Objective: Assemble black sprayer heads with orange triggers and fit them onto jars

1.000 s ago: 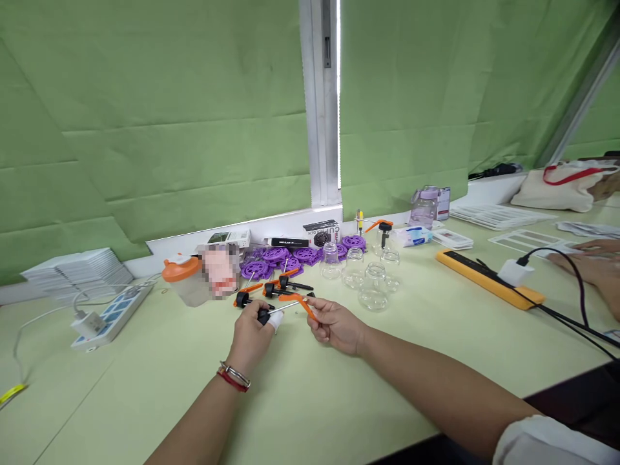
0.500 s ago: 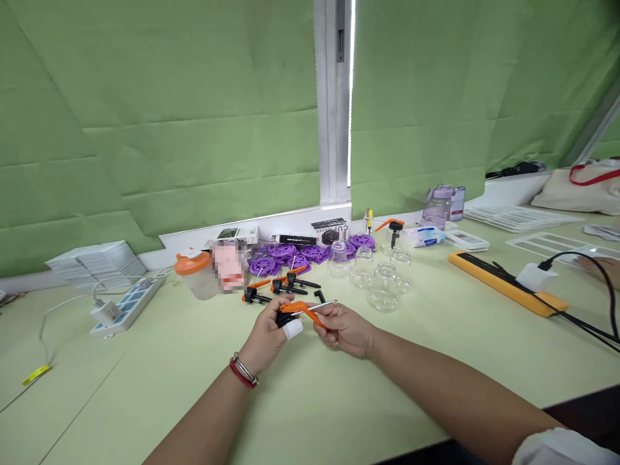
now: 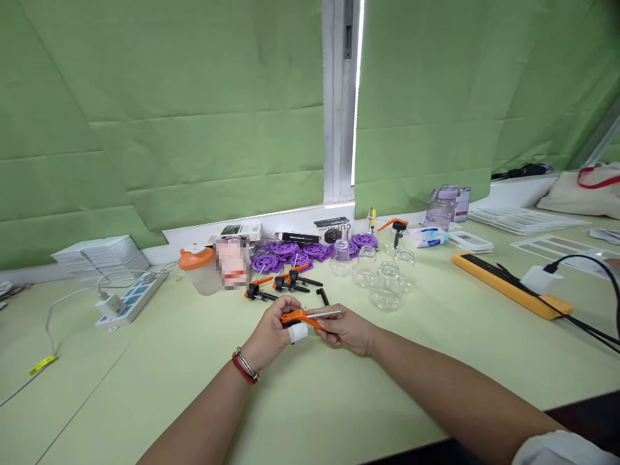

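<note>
An orange crank handle (image 3: 297,316) with a black part under it is held between both hands, just above the table. My left hand (image 3: 268,334), its thumb wrapped in white tape, is closed round the handle's left end and the black part. My right hand (image 3: 353,330) pinches the handle's right end, where a thin metal rod (image 3: 330,314) lies along the fingers. A small black bent piece (image 3: 322,296) lies just beyond the hands. Similar black-and-orange crank pieces (image 3: 292,284) rest on the table behind the left hand. Several clear glass jars (image 3: 386,294) stand past the right hand.
Purple plastic discs (image 3: 314,253) are piled at the back, near boxes (image 3: 334,230). An orange-lidded cup (image 3: 196,258) and a white power strip (image 3: 133,300) are on the left. At right are an orange power strip (image 3: 508,284) and a lilac bottle (image 3: 442,208).
The metal rod has turned from slanting upward to lying nearly level. The orange handle has tilted flatter in my hands. The whole view has shifted slightly.
</note>
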`<action>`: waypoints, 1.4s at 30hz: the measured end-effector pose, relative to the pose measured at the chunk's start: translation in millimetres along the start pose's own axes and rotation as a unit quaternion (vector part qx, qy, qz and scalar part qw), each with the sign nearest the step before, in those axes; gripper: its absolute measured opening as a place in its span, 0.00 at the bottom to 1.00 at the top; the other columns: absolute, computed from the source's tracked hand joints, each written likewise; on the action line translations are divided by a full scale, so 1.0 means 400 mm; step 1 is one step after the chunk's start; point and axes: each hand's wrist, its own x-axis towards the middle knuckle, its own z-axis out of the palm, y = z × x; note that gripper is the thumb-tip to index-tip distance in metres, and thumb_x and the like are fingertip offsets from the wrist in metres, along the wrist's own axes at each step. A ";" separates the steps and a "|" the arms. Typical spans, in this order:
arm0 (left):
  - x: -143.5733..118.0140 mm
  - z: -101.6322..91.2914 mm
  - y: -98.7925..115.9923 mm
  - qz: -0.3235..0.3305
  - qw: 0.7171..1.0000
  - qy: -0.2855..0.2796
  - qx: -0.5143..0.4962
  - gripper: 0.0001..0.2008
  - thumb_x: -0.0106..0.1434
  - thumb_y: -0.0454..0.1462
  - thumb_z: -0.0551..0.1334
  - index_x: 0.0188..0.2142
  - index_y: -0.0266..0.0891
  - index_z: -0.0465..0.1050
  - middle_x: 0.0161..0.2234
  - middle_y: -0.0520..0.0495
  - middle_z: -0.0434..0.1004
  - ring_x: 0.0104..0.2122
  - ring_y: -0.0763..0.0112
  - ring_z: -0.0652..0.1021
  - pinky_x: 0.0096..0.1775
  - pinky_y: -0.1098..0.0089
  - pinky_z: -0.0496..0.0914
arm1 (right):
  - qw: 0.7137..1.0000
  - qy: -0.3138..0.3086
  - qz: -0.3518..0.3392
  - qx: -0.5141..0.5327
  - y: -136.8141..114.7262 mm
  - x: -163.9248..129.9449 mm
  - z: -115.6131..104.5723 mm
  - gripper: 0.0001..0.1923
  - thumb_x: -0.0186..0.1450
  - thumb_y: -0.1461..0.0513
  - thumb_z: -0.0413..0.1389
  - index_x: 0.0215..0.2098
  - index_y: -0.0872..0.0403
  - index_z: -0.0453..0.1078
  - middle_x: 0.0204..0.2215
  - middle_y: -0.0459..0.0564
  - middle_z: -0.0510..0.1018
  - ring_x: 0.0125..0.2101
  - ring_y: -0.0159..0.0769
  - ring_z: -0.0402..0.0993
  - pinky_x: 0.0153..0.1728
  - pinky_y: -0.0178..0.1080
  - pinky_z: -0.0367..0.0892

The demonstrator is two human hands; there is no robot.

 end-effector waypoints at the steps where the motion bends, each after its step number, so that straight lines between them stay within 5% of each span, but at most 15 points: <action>1: 0.000 0.001 0.000 -0.004 1.000 0.003 -0.024 0.19 0.50 0.40 0.68 0.40 0.40 0.65 0.35 0.49 0.69 0.28 0.76 0.69 0.28 0.75 0.64 | 1.000 -0.001 0.000 -0.003 0.000 -0.001 0.001 0.27 0.55 0.53 0.63 0.50 0.55 0.70 0.19 0.42 0.67 0.16 0.20 0.52 0.19 0.30 0.42; 7: 0.004 -0.006 0.012 -0.035 0.991 0.036 -0.127 0.12 0.57 0.43 0.60 0.36 0.36 0.70 0.31 0.49 0.69 0.26 0.74 0.68 0.27 0.72 0.64 | 0.999 0.018 -0.027 -0.021 0.013 0.019 0.004 0.24 0.56 0.51 0.61 0.46 0.55 0.68 0.20 0.42 0.69 0.15 0.22 0.56 0.18 0.30 0.47; 13: 0.029 -0.072 0.021 0.027 0.962 0.202 -0.181 0.13 0.56 0.42 0.61 0.37 0.36 0.69 0.32 0.48 0.71 0.26 0.74 0.70 0.29 0.71 0.66 | 0.967 0.139 -0.107 -0.185 0.034 0.048 -0.013 0.16 0.62 0.52 0.54 0.39 0.56 0.68 0.24 0.44 0.69 0.20 0.25 0.60 0.22 0.32 0.57; 17: 0.044 -0.116 0.000 0.061 0.943 0.268 -0.190 0.12 0.56 0.41 0.60 0.37 0.36 0.69 0.29 0.49 0.71 0.25 0.73 0.71 0.27 0.70 0.66 | 0.884 0.182 -0.140 -0.407 0.048 0.052 -0.015 0.08 0.63 0.61 0.52 0.37 0.55 0.71 0.29 0.48 0.72 0.26 0.30 0.65 0.30 0.36 0.61; 20: 0.050 -0.123 -0.018 0.060 0.936 0.285 -0.198 0.10 0.55 0.38 0.60 0.37 0.36 0.69 0.28 0.50 0.71 0.26 0.72 0.72 0.27 0.70 0.67 | 0.797 0.152 -0.173 -0.558 0.044 0.063 0.003 0.11 0.63 0.66 0.48 0.38 0.55 0.72 0.36 0.51 0.73 0.33 0.34 0.69 0.36 0.37 0.62; 25: 0.053 -0.116 -0.024 0.055 0.935 0.281 -0.207 0.09 0.55 0.39 0.60 0.35 0.36 0.69 0.28 0.51 0.71 0.24 0.74 0.70 0.25 0.71 0.66 | 0.561 -0.026 -0.238 -0.793 0.013 0.117 0.060 0.18 0.64 0.69 0.47 0.52 0.56 0.65 0.39 0.56 0.74 0.38 0.40 0.69 0.34 0.39 0.60; 29: 0.052 -0.122 -0.023 0.041 0.933 0.285 -0.217 0.10 0.55 0.40 0.60 0.34 0.36 0.69 0.27 0.51 0.71 0.23 0.74 0.70 0.25 0.71 0.66 | 0.420 -0.124 -0.288 -0.851 -0.002 0.154 0.113 0.12 0.64 0.69 0.46 0.41 0.62 0.69 0.33 0.57 0.75 0.34 0.40 0.69 0.32 0.41 0.59; 34: 0.054 -0.132 -0.031 0.012 0.927 0.293 -0.235 0.08 0.57 0.39 0.59 0.34 0.36 0.69 0.27 0.49 0.71 0.24 0.73 0.71 0.26 0.70 0.68 | 0.361 -0.186 -0.307 -0.861 -0.010 0.153 0.155 0.10 0.61 0.71 0.47 0.31 0.61 0.71 0.29 0.57 0.76 0.28 0.40 0.70 0.26 0.40 0.56; 42: 0.054 -0.111 -0.023 -0.024 0.925 0.273 -0.263 0.07 0.60 0.37 0.57 0.33 0.34 0.70 0.28 0.47 0.71 0.23 0.74 0.71 0.26 0.70 0.69 | 0.365 -0.201 -0.334 -0.845 0.001 0.127 0.179 0.10 0.62 0.70 0.47 0.32 0.59 0.69 0.29 0.54 0.76 0.28 0.38 0.70 0.27 0.40 0.58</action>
